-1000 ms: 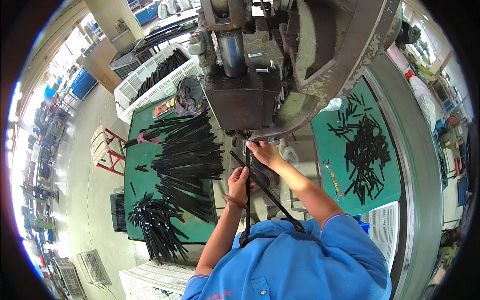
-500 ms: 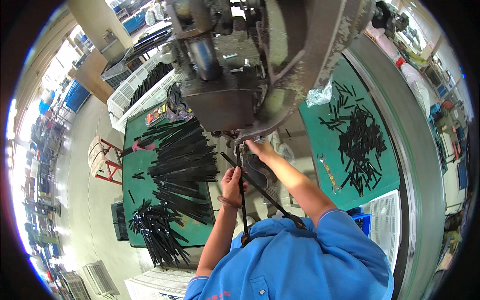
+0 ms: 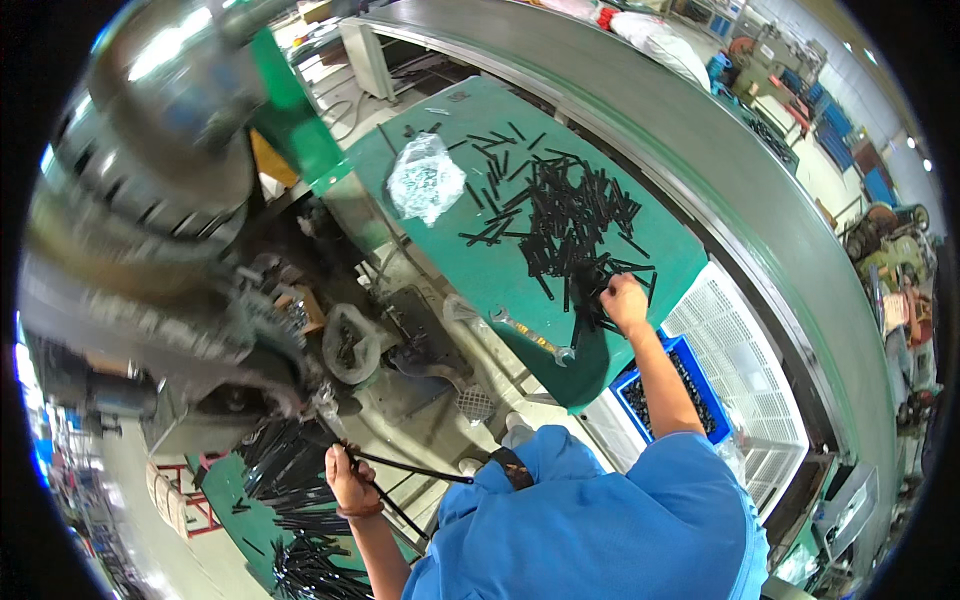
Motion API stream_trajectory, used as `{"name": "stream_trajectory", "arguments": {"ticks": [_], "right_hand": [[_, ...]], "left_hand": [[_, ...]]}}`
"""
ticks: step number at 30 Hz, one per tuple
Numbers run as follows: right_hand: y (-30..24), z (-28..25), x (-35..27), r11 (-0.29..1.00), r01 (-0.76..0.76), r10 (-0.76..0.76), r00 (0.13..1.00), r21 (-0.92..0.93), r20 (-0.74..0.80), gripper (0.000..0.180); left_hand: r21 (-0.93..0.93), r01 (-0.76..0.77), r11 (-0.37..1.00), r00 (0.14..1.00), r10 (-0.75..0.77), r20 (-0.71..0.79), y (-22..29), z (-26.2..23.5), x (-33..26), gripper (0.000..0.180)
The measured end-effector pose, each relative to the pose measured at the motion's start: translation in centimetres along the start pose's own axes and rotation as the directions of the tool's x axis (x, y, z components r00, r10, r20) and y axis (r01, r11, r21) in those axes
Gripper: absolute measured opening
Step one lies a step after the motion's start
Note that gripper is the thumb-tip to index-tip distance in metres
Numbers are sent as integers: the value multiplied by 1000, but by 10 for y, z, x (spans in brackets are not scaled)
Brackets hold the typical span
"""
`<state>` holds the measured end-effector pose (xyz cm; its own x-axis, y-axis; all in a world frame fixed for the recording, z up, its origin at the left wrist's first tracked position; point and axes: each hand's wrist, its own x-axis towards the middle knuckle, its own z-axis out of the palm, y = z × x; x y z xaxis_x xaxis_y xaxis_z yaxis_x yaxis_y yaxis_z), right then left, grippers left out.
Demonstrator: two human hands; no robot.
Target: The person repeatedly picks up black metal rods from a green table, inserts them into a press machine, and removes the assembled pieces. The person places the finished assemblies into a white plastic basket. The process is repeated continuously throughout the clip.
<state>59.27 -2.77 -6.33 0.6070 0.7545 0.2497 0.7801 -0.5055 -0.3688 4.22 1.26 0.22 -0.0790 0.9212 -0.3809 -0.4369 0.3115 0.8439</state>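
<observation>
My left hand [image 3: 350,484] is closed around two long black strips [image 3: 415,467], which cross at its fingers in front of the machine [image 3: 230,340]. Over on the right-hand green table [image 3: 470,255], my right hand [image 3: 625,302] is at the near edge of a heap of short black strips [image 3: 575,210]. Its fingers are bent and pinched on a short strip, with the fingertips partly hidden. An open-ended wrench [image 3: 535,335] lies near that hand, by the table's front edge. Long black strips [image 3: 290,470] lie fanned out on the left-hand table, partly covered by the machine.
Beside the right table stand a blue bin [image 3: 683,345] of small dark parts and a white crate [image 3: 755,360]. A clear plastic bag [image 3: 425,180] rests on that table. Behind runs a long conveyor [image 3: 700,140]. A foot pedal [image 3: 474,404] is below; a red-framed stool [image 3: 170,495] stands far left.
The view has swung to the right. My right hand has left the machine and moved to the heap of short strips. My left hand still holds the long strips, now lower and away from the machine.
</observation>
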Motion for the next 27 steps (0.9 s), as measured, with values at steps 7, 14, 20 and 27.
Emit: {"name": "stream_trajectory", "arguments": {"ticks": [7, 14, 20, 27], "right_hand": [[17, 14, 56, 821, 539, -476, 829, -190, 294, 17], [21, 53, 107, 565, 809, -664, 563, -164, 492, 11], [21, 70, 117, 496, 839, -756, 543, -222, 366, 13], [11, 82, 127, 635, 751, -681, 654, -181, 330, 12]], "left_hand": [[-50, 9, 999, 999, -7, 49, 2, -1, -6, 15], [-16, 0, 1000, 1000, 0, 3, 0, 16, -5, 14], [-31, -31, 999, 999, 30, -41, -5, 24, -8, 15], [-39, -15, 999, 999, 13, -30, 0, 26, -8, 15]]}}
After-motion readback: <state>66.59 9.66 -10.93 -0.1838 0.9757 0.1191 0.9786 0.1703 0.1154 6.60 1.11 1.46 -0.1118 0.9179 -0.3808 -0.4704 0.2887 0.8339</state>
